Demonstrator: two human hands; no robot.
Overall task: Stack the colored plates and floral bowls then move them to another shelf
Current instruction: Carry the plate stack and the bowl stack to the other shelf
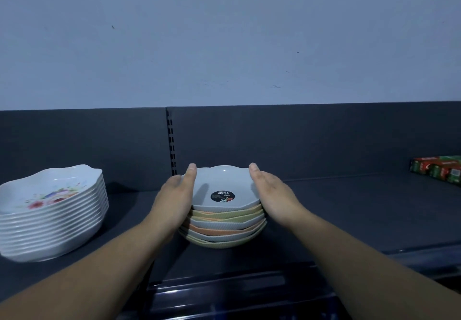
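A stack of several colored plates (224, 222), grey, green and orange, stands on the dark shelf (336, 210) in the middle. The top plate is grey with a round black sticker. My left hand (174, 200) presses flat against the stack's left side, thumb on the top rim. My right hand (274, 195) presses against its right side the same way. The stack is clamped between both palms. A tall stack of white floral bowls (52, 212) stands on the same shelf at the left, apart from my hands.
A red and green box (439, 170) lies at the far right of the shelf against the dark back panel. A slotted upright (171, 142) runs down the back panel behind the plates. A lower shelf edge shows below.
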